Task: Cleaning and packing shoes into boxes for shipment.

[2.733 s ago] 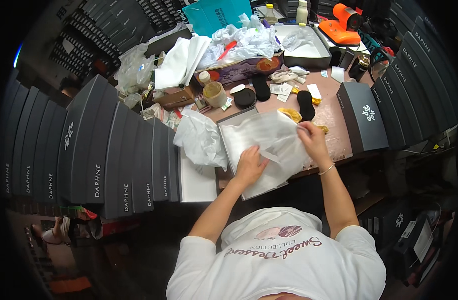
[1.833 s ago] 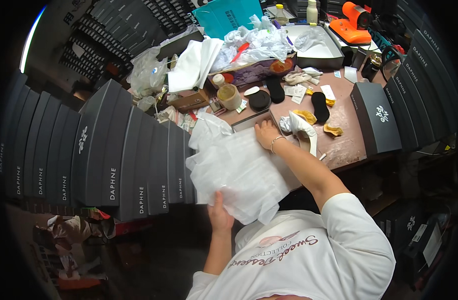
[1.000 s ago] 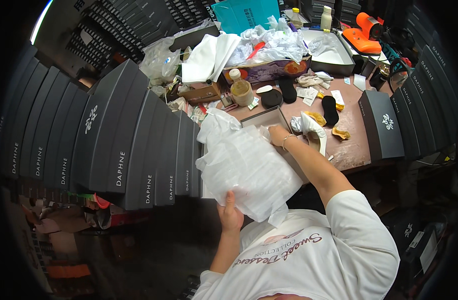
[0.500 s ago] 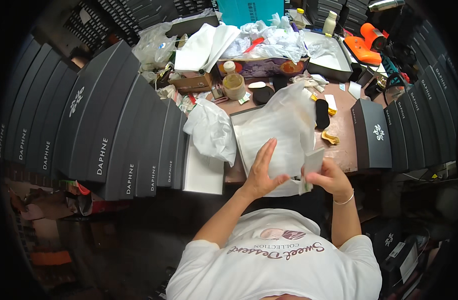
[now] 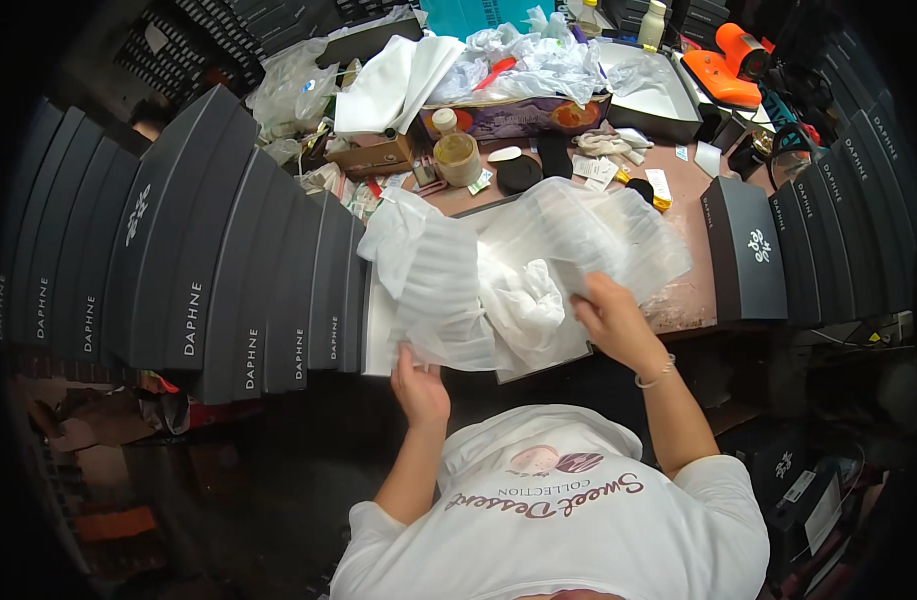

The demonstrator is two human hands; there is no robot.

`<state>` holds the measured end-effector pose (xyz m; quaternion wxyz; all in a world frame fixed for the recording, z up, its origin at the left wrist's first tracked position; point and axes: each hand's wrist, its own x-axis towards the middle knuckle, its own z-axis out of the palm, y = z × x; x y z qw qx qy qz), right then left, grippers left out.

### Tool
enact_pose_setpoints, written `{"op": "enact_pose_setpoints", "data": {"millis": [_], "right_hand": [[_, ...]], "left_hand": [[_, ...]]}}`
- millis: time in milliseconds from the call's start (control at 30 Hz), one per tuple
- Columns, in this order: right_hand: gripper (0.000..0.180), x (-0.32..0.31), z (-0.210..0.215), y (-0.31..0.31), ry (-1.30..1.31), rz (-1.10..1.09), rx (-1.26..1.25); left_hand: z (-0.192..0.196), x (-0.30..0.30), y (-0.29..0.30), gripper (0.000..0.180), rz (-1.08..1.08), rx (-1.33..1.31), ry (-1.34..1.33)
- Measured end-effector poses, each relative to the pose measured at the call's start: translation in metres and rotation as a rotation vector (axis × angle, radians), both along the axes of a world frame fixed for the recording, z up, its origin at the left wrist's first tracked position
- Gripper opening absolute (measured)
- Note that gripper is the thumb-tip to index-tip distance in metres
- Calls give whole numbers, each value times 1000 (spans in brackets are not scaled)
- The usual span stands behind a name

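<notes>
A thin translucent wrapping sheet (image 5: 433, 285) lies folded out to the left over a shallow open box, and its other part (image 5: 618, 235) spreads out to the right. Between them sits a crumpled white paper bundle (image 5: 523, 310); whatever it wraps is hidden. My left hand (image 5: 420, 388) is closed on the near edge of the sheet's left part. At the bundle's right side, my right hand (image 5: 610, 315) pinches a small pale flat card (image 5: 570, 278), partly covered by the sheet. The open box's front edge (image 5: 548, 368) shows beneath the paper.
Dark shoe boxes stand in rows at left (image 5: 193, 240) and right (image 5: 748, 255). A second box with a white inside (image 5: 380, 340) lies at left under the sheet. Behind are a glue jar (image 5: 456, 160), a carton (image 5: 508, 118) of crumpled paper and an orange tape dispenser (image 5: 723, 78).
My left hand has moved left and down from above the box to the sheet's near edge. The sheet has spread apart, baring the white bundle. My right hand moved up and left with the card.
</notes>
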<state>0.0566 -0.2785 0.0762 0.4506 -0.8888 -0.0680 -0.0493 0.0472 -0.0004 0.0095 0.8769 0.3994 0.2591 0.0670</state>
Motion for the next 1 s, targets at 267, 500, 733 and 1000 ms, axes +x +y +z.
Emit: {"op": "enact_pose_setpoints", "data": {"millis": [267,500,733,1000], "right_hand": [[34,27,-69,88,152,225,-709],[38,39,-79,55,351,284,-754],[48,53,9,4,429,101,-47],[44,33,-121,41,97,272,-175]], "left_hand": [[28,-5,1,23,-17,-58,32],[0,5,17,24,-48,-108,39],[-7,11,26,25,-10,-118,19],[30,28,-5,34,-98,-40,-222]]}}
